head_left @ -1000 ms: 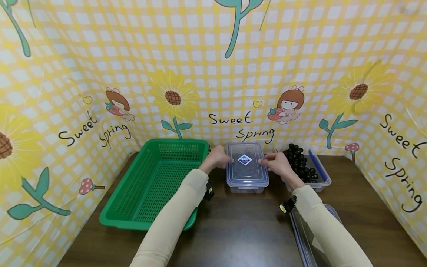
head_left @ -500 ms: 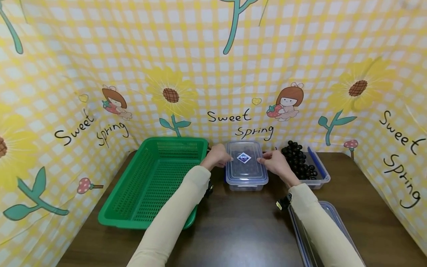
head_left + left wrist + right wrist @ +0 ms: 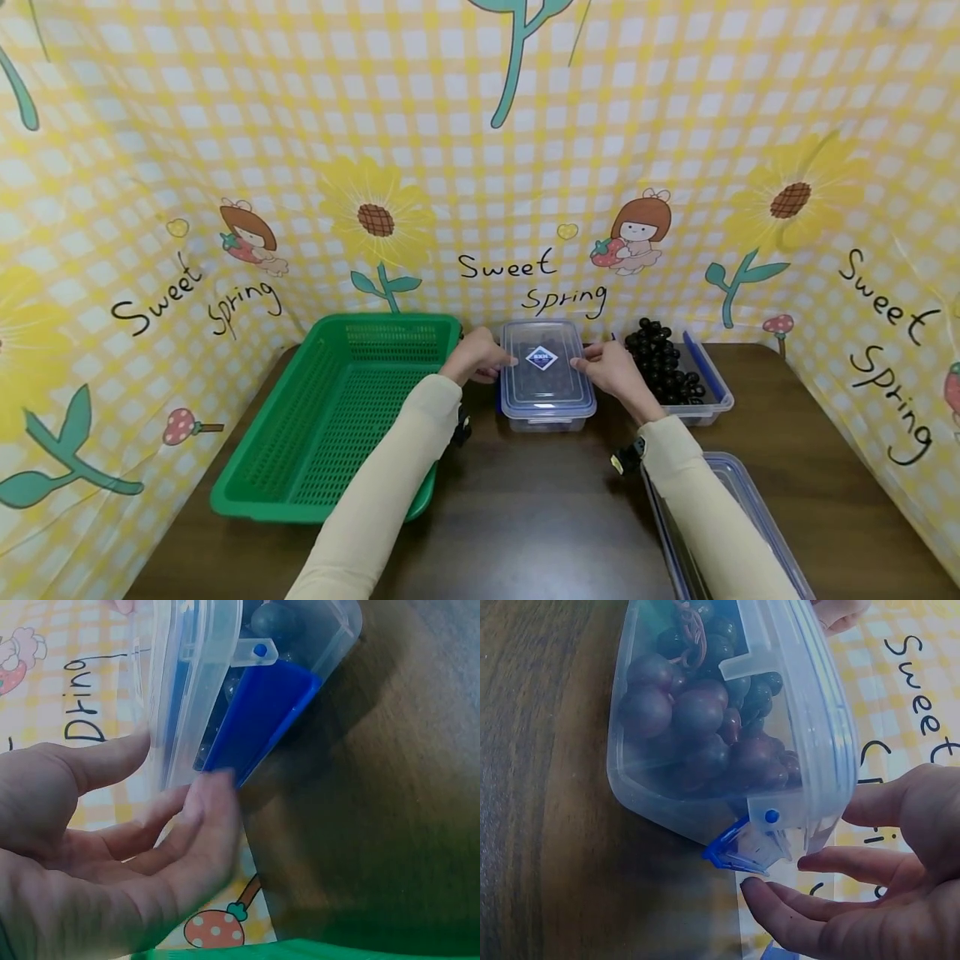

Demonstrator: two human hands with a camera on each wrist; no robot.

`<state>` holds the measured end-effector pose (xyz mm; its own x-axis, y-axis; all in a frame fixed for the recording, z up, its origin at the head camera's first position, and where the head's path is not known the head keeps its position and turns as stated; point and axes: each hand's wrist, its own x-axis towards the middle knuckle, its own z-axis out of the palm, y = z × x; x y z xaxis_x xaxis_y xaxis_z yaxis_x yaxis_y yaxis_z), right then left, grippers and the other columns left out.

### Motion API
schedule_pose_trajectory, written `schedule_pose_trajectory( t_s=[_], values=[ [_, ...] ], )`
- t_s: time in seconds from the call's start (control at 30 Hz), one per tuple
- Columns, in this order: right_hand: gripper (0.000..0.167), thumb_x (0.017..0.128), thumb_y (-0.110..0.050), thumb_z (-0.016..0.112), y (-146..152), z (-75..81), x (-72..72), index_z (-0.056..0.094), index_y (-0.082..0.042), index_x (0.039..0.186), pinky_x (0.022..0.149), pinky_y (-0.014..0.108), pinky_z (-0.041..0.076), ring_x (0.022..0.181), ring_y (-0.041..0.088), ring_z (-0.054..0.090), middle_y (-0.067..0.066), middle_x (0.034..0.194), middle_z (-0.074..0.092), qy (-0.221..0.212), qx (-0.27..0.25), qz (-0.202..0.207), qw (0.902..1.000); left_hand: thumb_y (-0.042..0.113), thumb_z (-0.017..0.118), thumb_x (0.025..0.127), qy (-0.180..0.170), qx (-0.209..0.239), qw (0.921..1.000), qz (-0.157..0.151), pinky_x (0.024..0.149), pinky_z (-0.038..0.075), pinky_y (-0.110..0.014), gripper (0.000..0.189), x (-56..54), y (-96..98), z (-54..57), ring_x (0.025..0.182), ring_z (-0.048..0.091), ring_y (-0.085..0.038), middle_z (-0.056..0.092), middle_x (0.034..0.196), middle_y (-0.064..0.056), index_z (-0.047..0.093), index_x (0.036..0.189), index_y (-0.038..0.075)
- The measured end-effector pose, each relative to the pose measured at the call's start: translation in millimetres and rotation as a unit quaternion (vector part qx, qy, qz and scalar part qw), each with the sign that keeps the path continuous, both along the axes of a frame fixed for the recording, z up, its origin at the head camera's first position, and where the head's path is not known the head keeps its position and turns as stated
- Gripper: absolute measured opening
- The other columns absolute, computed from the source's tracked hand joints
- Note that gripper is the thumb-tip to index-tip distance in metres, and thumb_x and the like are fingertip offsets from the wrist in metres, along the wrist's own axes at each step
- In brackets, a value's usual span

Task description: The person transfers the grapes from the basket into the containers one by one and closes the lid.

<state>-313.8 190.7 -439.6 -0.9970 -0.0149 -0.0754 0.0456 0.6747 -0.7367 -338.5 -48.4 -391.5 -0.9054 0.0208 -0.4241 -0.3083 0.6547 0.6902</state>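
A clear plastic food container (image 3: 547, 387) with a lid and a diamond sticker stands at the back middle of the table. Through its wall the right wrist view shows dark grapes (image 3: 690, 709) with a stem. My left hand (image 3: 477, 357) grips its left side, thumb on the lid and fingertips at a blue latch (image 3: 262, 716) that hangs down. On the opposite side my right hand (image 3: 615, 369) has its thumb at the lid's edge, with curled fingers around the other blue latch (image 3: 735, 847), which sticks out at an angle.
To the left is a green perforated basket (image 3: 405, 340). An open container (image 3: 708, 410) with a bunch of black grapes (image 3: 663, 362) and a blue latch stands at the right. Nearer, a clear blue-rimmed lid (image 3: 750, 500) lies partly under my right forearm. A checked cloth (image 3: 510, 192) hangs behind.
The whole head view shifts slightly. Both hands stay at the container's sides, and the container keeps its place between the basket and the open container.
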Motion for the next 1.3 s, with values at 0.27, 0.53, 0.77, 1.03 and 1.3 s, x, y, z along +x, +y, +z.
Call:
schedule_pose_trajectory(
  t_s=[0.27,0.53,0.77,1.03,1.3],
  values=[
    [0.045,0.104,-0.028,0.067,-2.5,-1.6,0.8,0.067,0.003,0.137,0.095,0.046,0.059,0.118,0.036,0.069,0.024,0.138,0.068,-0.002,0.013,-0.003,0.9999,0.022,0.069,0.103,-0.078,0.049,0.9955,-0.024,0.091,0.060,-0.066,0.065,-6.1,-5.7,-8.5,0.130,0.060,-0.052,0.053,0.145,-0.033,0.036,0.155,0.001],
    [0.048,0.104,-0.030,0.066,-4.4,-1.7,2.6,0.064,0.002,0.140,0.099,0.050,0.058,0.126,0.039,0.065,0.024,0.145,0.063,-0.022,0.011,0.003,0.9997,0.022,0.071,0.102,-0.123,0.128,0.9841,-0.001,0.093,0.060,-0.066,0.081,-9.4,-17.0,-19.5,0.133,0.058,-0.053,0.048,0.149,-0.037,0.021,0.163,0.001],
    [0.052,0.105,-0.032,0.066,-1.5,1.3,3.2,0.061,0.001,0.144,0.102,0.052,0.057,0.129,0.039,0.063,0.024,0.151,0.058,-0.033,0.014,0.009,0.9993,0.023,0.072,0.101,-0.104,0.090,0.9905,-0.003,0.100,0.058,-0.062,0.083,-5.9,-14.2,-14.0,0.134,0.058,-0.050,0.050,0.150,-0.034,0.021,0.164,0.001],
    [0.053,0.106,-0.034,0.064,0.6,7.4,1.2,0.059,0.001,0.146,0.099,0.050,0.059,0.127,0.038,0.064,0.023,0.154,0.055,-0.035,0.020,0.009,0.9991,0.026,0.075,0.098,-0.050,-0.022,0.9984,-0.016,0.100,0.059,-0.059,0.071,-6.3,-1.9,-1.7,0.128,0.063,-0.044,0.057,0.144,-0.025,0.039,0.155,0.002],
    [0.054,0.107,-0.034,0.063,1.2,7.7,1.2,0.058,0.002,0.147,0.105,0.053,0.055,0.133,0.041,0.060,0.024,0.155,0.054,-0.032,0.024,0.009,0.9992,0.017,0.078,0.096,-0.025,-0.025,0.9993,-0.010,0.102,0.060,-0.050,0.053,-5.8,3.4,5.6,0.114,0.068,-0.036,0.062,0.134,-0.019,0.053,0.138,-0.003]
  ],
)
